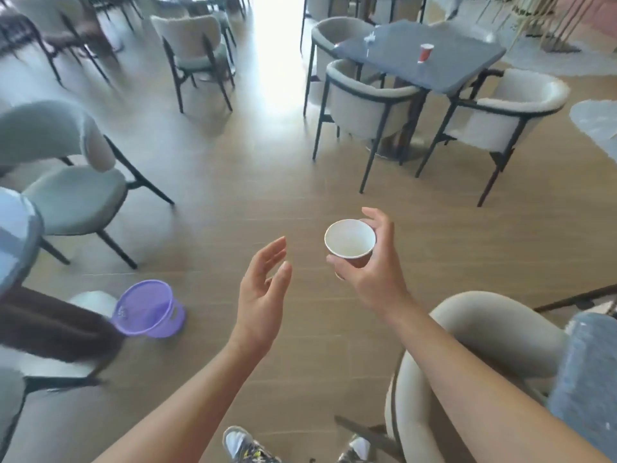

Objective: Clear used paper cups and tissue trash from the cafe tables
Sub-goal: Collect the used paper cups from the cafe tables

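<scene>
In the near middle of the view, above a wooden floor point(233, 182), the right hand point(370, 272) grasps a paper cup point(350, 238) with thumb and fingers curled round its side. The cup is held upright, its open mouth facing up; its inside is white and looks empty, and the part of its outer wall that shows is reddish. Just to the left of it, apart from the cup, the left hand point(263, 289) hangs in the air released, palm turned toward the cup, fingers loosely extended and holding nothing. On the floor at the near left stands a purple bin point(147, 307), tilted in this wide view, well apart from both hands. Far to the right is a dark grey table point(460, 68) with a second, red paper cup point(426, 52) standing upright on it toward its right side, and a small white thing, apparently a crumpled tissue point(370, 38), near its far left edge; blur keeps its shape uncertain. Two pale upholstered chairs point(364, 105) with dark metal legs sit at the table's near side. A rounded pale chair back point(484, 329) lies under the right forearm at the near right, beside the edge of a grey tabletop point(587, 362). Another chair point(66, 188) stands at the left. The person's shoes point(240, 446) show at the bottom edge.
</scene>
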